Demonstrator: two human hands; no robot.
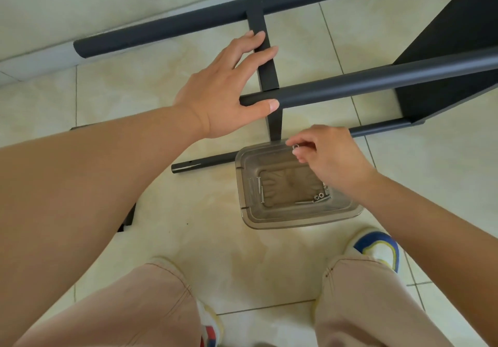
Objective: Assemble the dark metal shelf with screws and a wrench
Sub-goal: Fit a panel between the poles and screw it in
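The left hand [229,87] comes in from the left with its fingers [265,52] straight, spread over the flat crossbar [265,60] of the dark metal shelf frame [377,82], thumb against the end of the nearer round tube – steadying rather than clutching. The frame lies on its side on the tiled floor [161,82], tubes running off to the upper right toward a black panel [444,58]. Just below it stands a clear plastic tub [301,221] with screws [260,189] and nuts [319,196] in the bottom. Over the tub's far rim, the right hand [328,155] pinches a small washer [296,146] between thumb and fingertips. The steel looks stiff, fairly heavy and smooth-coated, so I judge it best gripped around a tube near a joint – the tiny hardware is slippery and easily dropped.
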